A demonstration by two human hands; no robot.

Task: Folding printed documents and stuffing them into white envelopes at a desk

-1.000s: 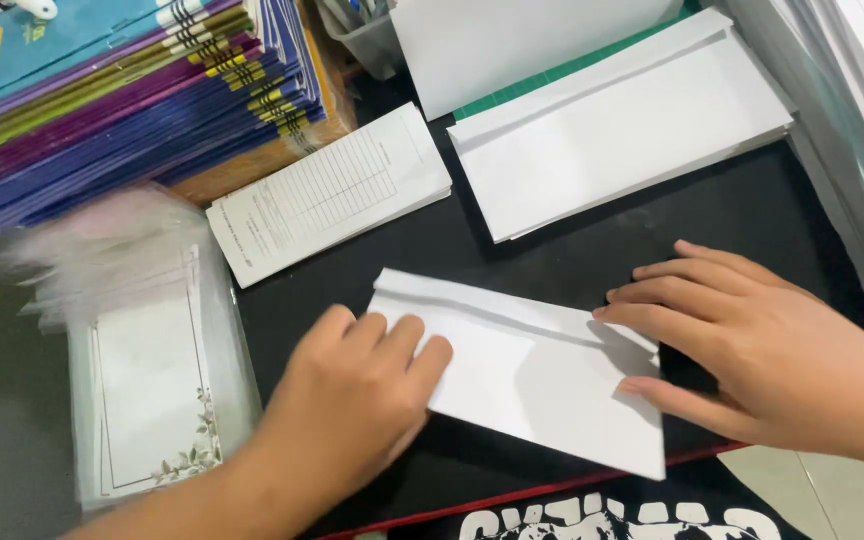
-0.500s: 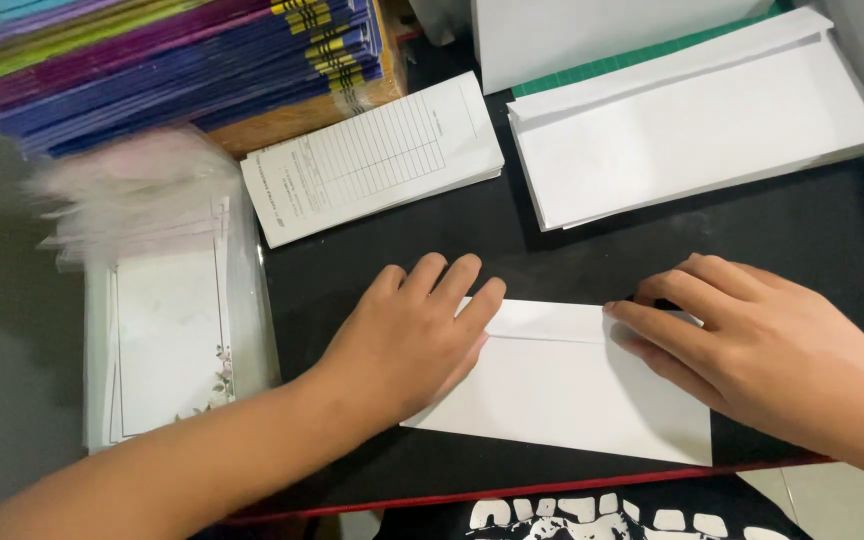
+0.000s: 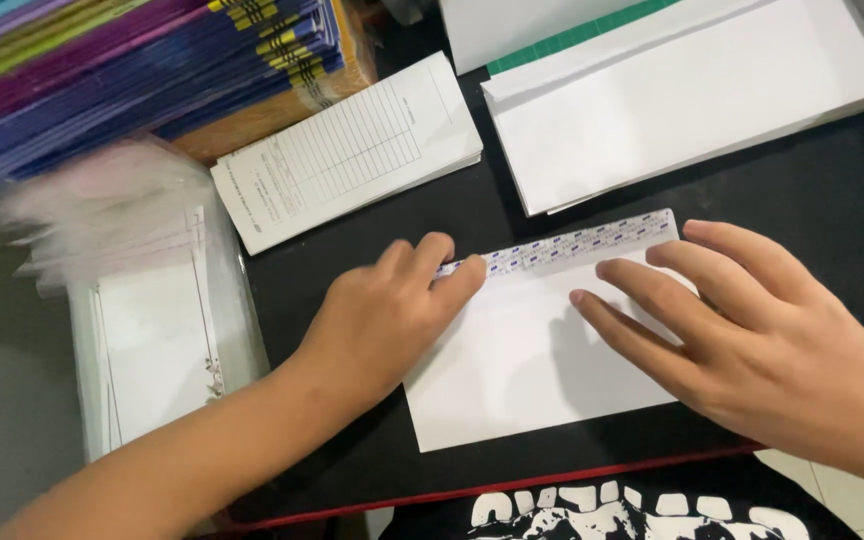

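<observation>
Envelope (image 3: 527, 365) flap now open under hands.

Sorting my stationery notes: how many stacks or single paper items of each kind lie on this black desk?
Single white paper envelope with patterned strip, under both hands: 1
Stack of white envelopes: 1
Pad of ruled white forms: 1
Clear-wrapped pack of bordered white sheets: 1
Pile of coloured folders: 1
Total: 5
</observation>
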